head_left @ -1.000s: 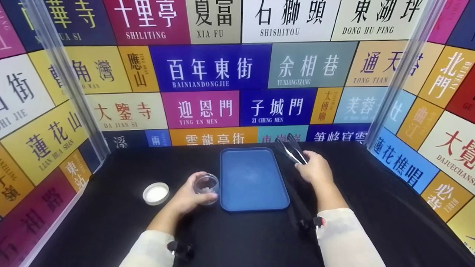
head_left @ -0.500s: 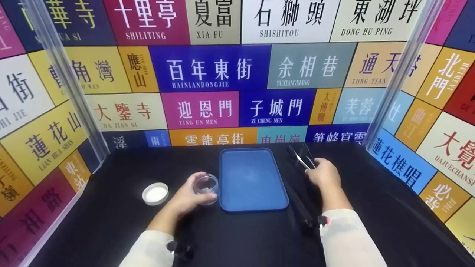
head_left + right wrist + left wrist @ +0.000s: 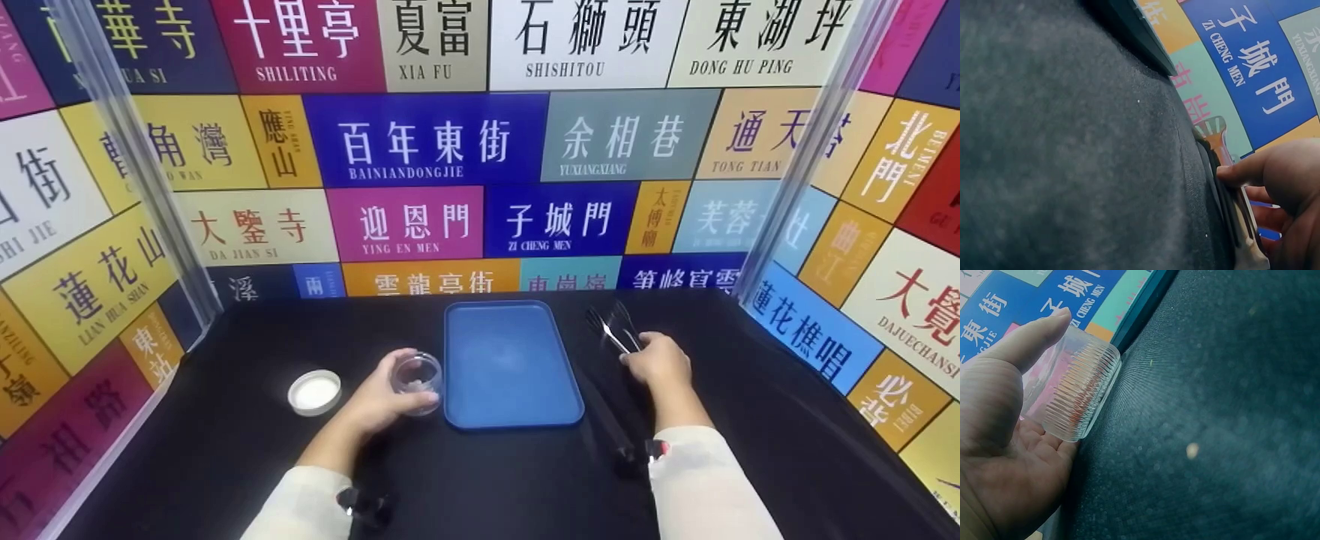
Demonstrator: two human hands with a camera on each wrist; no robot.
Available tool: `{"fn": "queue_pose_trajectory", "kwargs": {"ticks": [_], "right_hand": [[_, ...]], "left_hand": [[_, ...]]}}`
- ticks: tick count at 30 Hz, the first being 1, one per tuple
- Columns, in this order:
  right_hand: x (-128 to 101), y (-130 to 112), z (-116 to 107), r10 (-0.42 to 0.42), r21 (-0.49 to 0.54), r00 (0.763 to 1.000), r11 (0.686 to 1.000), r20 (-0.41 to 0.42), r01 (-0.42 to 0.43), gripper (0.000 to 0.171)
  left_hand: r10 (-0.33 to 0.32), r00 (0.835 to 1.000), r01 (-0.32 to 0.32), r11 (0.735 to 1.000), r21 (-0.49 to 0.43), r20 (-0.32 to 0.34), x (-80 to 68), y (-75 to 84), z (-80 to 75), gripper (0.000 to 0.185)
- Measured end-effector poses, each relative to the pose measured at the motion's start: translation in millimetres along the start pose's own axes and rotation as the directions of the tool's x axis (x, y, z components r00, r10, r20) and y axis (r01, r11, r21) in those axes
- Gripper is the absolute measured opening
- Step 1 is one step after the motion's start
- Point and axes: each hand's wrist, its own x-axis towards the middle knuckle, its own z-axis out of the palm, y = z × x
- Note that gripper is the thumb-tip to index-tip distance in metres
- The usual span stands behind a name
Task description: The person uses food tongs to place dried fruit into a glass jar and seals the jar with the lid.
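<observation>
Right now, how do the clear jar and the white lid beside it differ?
The clear jar stands upright in the grip of the left hand, close against the blue tray; the white lid lies flat, untouched, further left. The jar is see-through with a ribbed band; the lid is opaque white. The jar is taller, the lid low. Both are round and sit on the black cloth.

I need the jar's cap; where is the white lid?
In the head view the white lid lies on the black table, left of the left hand.

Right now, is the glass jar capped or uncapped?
Uncapped: the left hand holds the glass jar with its mouth bare, and the white lid lies apart on the black cloth.
</observation>
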Motion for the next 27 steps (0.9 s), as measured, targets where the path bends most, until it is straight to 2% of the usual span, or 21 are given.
{"fn": "queue_pose_trajectory", "kwargs": {"ticks": [4,12,19,23,27], "right_hand": [[-0.8,-0.1,0.4,0.028,0.021,1.000,0.999,0.004,-0.028,0.066],[-1.7,-3.6,2.5,0.050,0.014,0.999,0.999,0.015,-0.050,0.070],[-6.6,-9.3,0.1,0.138,0.013,0.989,0.990,0.051,-0.139,0.077],[-8.0,-16.5,-1.1,0.148,0.013,0.989,0.989,0.024,-0.149,0.084],[-9.3,-30.1,-3.3,0.124,0.011,0.992,0.992,-0.036,-0.123,0.086]], "left_hand": [[0.001,1.000,0.000,1.000,0.011,-0.003,-0.2,-0.6,-0.7,0.088],[-0.040,0.999,0.040,0.999,0.033,-0.006,-0.3,-0.4,0.0,0.090],[-0.035,0.999,0.035,0.999,0.015,0.003,-0.9,-0.7,0.2,0.090],[-0.027,1.000,0.027,1.000,0.005,-0.002,-0.7,-0.5,0.7,0.089],[-0.025,1.000,0.025,1.000,0.015,-0.003,-0.7,-0.1,0.5,0.089]]}}
